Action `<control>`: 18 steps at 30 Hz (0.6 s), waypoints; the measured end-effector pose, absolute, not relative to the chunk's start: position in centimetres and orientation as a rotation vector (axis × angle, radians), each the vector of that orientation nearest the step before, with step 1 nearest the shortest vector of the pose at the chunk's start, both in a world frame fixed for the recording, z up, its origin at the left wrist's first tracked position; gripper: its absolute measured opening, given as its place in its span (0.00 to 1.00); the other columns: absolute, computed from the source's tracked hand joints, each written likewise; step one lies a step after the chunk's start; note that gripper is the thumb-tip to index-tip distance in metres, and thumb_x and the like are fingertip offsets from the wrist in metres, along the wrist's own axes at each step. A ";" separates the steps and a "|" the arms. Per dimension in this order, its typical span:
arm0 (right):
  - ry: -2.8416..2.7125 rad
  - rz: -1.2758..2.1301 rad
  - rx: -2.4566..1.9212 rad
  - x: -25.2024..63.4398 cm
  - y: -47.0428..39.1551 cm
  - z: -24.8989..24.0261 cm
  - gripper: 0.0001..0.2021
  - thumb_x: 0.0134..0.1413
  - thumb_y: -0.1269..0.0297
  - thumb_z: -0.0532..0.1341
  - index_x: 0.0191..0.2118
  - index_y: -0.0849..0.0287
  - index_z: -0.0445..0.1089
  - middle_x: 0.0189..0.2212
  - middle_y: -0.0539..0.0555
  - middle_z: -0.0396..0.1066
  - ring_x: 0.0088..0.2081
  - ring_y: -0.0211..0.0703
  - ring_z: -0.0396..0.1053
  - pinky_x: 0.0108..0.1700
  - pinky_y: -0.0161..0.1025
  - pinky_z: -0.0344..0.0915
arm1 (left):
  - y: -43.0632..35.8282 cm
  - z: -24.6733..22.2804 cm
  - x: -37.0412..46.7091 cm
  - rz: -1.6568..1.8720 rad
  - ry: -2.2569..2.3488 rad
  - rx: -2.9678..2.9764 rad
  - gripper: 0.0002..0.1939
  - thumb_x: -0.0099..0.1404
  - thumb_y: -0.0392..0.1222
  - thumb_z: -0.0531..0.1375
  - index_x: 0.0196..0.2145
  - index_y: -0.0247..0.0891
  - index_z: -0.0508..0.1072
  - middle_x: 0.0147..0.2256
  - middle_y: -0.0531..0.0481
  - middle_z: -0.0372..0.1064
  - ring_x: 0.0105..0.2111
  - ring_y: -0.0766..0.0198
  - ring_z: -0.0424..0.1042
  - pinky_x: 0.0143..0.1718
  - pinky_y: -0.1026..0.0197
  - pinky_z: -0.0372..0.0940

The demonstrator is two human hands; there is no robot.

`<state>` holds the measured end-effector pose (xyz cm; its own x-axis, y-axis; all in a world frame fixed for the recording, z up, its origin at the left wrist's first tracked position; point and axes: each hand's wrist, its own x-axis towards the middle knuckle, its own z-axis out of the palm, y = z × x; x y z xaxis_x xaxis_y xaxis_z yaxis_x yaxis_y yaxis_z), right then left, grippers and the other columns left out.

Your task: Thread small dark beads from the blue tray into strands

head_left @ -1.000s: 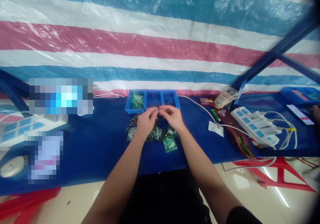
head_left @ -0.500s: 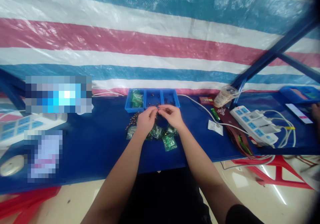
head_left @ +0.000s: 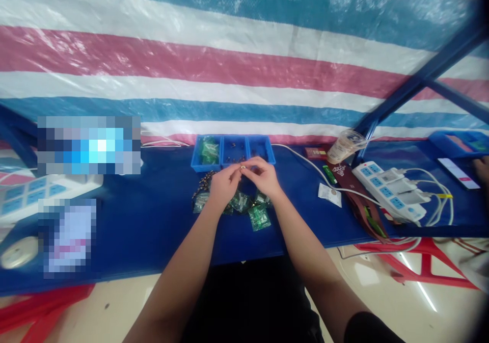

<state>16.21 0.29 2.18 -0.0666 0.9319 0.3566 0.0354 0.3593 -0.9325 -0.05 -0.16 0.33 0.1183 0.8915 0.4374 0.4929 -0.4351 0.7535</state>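
My left hand (head_left: 225, 182) and my right hand (head_left: 263, 175) meet fingertip to fingertip over the blue table (head_left: 153, 220). Pinched between them is a small brass-coloured metal piece (head_left: 243, 167), too small to name. Under and beside the hands lie small clear bags with green contents (head_left: 260, 217) and a heap of little brass-coloured parts (head_left: 204, 182). Just beyond stands a blue three-part tray (head_left: 194, 159): green bags (head_left: 209, 151) fill its left section, a few small brass parts lie in the middle one, and dark bits sit in the right one.
White power strips (head_left: 389, 192) lie to the right and far left. A plastic cup (head_left: 346, 147), a brown strap bag (head_left: 353, 192) and a small white packet (head_left: 329, 195) are right of my hands. A cable (head_left: 301, 157) crosses there. Another person's hand (head_left: 482, 168) shows at the right edge.
My fingers have shifted slightly, and the brass-coloured piece between the fingertips now shows more plainly. Both hands stay in nearly the same place.
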 end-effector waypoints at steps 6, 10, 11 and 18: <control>-1.364 1.023 -0.975 16.1 0.4 1.7 0.15 0.50 0.51 0.71 0.39 0.54 0.80 0.39 0.55 0.79 0.39 0.44 0.75 0.38 0.40 0.72 | -0.1 0.2 -0.1 1.289 1.368 1.959 0.14 0.71 0.45 0.58 0.49 0.41 0.79 0.39 0.48 0.80 0.36 0.62 0.78 0.43 0.61 0.71; -1.248 1.185 -0.959 16.1 0.6 1.5 0.17 0.47 0.52 0.72 0.40 0.56 0.80 0.33 0.54 0.80 0.33 0.43 0.75 0.33 0.39 0.71 | -0.1 0.3 -0.1 1.294 1.384 1.954 0.14 0.70 0.47 0.58 0.47 0.40 0.79 0.36 0.48 0.80 0.33 0.63 0.77 0.41 0.61 0.71; -1.225 1.229 -0.954 16.1 0.7 1.5 0.17 0.46 0.52 0.73 0.40 0.57 0.80 0.31 0.54 0.79 0.32 0.42 0.75 0.31 0.38 0.70 | -0.1 0.3 0.0 1.291 1.381 1.953 0.14 0.70 0.48 0.58 0.46 0.40 0.79 0.34 0.49 0.79 0.32 0.63 0.77 0.40 0.62 0.70; -1.114 1.488 -1.028 16.7 0.9 1.5 0.20 0.42 0.53 0.74 0.39 0.61 0.79 0.24 0.49 0.74 0.22 0.34 0.68 0.22 0.33 0.66 | -0.3 0.7 0.2 1.291 1.445 1.930 0.12 0.70 0.47 0.58 0.42 0.40 0.79 0.31 0.51 0.78 0.28 0.66 0.74 0.34 0.65 0.67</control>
<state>16.67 0.88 1.55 -0.1679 0.9833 -0.0707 -0.2088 -0.1056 -0.9723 0.17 -0.35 0.72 0.0365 0.9021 0.4301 0.5285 -0.3827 0.7578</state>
